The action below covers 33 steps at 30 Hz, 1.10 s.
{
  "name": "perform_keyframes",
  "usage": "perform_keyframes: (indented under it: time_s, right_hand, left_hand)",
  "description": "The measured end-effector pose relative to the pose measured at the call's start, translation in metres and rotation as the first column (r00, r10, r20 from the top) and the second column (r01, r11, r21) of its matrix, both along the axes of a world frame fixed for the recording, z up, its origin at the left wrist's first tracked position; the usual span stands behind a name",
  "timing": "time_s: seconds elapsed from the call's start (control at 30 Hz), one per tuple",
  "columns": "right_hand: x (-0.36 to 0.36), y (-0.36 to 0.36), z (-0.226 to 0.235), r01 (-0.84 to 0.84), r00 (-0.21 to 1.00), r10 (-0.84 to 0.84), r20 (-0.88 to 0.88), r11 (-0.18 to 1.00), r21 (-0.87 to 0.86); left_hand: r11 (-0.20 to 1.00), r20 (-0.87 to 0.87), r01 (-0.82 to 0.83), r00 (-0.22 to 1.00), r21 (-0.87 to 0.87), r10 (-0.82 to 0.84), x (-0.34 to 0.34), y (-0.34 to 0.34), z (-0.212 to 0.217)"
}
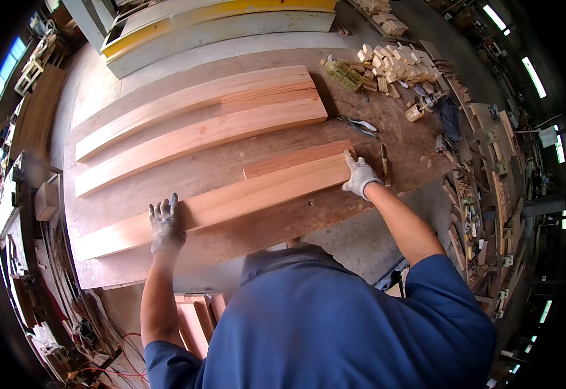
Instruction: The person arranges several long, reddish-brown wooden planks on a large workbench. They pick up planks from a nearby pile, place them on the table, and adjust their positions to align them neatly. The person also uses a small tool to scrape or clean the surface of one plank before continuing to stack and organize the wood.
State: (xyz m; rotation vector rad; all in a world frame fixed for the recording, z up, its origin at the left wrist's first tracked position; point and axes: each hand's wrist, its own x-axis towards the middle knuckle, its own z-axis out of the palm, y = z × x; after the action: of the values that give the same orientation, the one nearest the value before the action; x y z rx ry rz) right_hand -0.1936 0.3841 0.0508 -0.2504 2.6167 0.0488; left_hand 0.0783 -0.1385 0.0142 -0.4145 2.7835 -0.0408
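Observation:
A long, pale wooden board (pixel 257 196) lies slantwise on the worktable (pixel 283 223) just ahead of me. Toward its left part, my left hand (pixel 167 225), in a light work glove, reaches across the board's width, fingers at the far edge. My right hand (pixel 360 175), gloved likewise, closes around the board's right end. Behind that end lies a shorter, redder wooden strip (pixel 289 161), partly hidden by the board. Both hands touch the same board; the undersides of the fingers are hidden.
Farther back lie two more long boards (pixel 198 139). Pliers (pixel 358 126) and a slim wood-handled tool (pixel 385 165) lie right. Beyond are a clear plastic bottle (pixel 343 74), a pile of small wood blocks (pixel 399 63) and a glue pot (pixel 414 113). A yellow-and-grey metal structure (pixel 218 29) borders the back.

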Motion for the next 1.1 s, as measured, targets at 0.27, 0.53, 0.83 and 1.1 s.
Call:
perform_keyframes:
  time_s: [0.27,0.53,0.83,1.1]
  right_hand:
    - [0.000,-0.001,-0.001,-0.005,1.000,0.005,-0.006,1.000,0.015]
    - [0.001,0.002,-0.005,-0.018,0.999,0.019,-0.033,1.000,0.022]
    - [0.002,-0.003,0.002,-0.010,1.000,0.010,-0.021,1.000,0.023]
    - [0.001,0.002,-0.004,-0.006,1.000,0.006,-0.023,1.000,0.000]
  left_hand:
    - [1.000,-0.007,-0.007,1.000,0.021,0.007,-0.001,0.000,0.002]
    - [0.999,-0.125,0.050,0.991,-0.009,-0.050,0.005,-0.007,-0.016]
    - [0.999,-0.121,0.045,0.992,-0.005,-0.045,0.005,-0.006,-0.016]
    - [0.999,-0.040,0.017,0.999,0.035,-0.015,0.000,0.003,0.006]
